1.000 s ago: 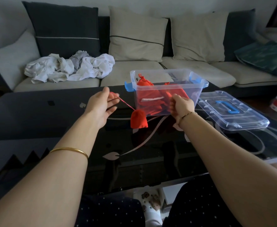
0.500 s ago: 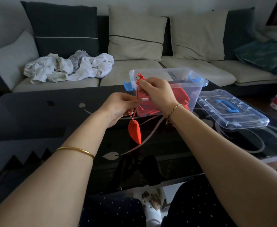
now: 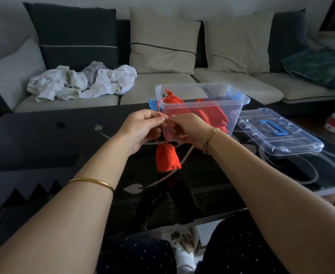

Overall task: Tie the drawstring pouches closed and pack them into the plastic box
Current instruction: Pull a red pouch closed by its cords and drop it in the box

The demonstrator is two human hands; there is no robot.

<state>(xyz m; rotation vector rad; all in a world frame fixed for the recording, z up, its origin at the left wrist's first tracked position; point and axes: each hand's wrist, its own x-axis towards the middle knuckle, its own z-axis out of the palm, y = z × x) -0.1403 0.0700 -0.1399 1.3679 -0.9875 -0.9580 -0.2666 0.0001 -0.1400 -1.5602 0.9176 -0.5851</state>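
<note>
A small red drawstring pouch point(image 3: 167, 157) hangs by its red cord point(image 3: 159, 106) above the dark glass table point(image 3: 44, 139). My left hand point(image 3: 142, 127) pinches the cord, with a loop of it rising above my fingers. My right hand point(image 3: 190, 128) is closed on the cord's other part, fingertips almost touching the left hand's. Just behind both hands stands the clear plastic box point(image 3: 202, 106) with blue latches; several red pouches point(image 3: 208, 113) lie inside it, one with its tied neck sticking up at the left end.
The box's clear lid point(image 3: 277, 131) with a blue handle lies on the table to the right. Behind the table is a sofa point(image 3: 182, 89) with cushions and a heap of white clothes point(image 3: 81, 82). My knees are under the table's near edge.
From pulling the cord taut with hands wide apart, both hands have come together in front of the box. The pouch swung and now hangs straight below them.
</note>
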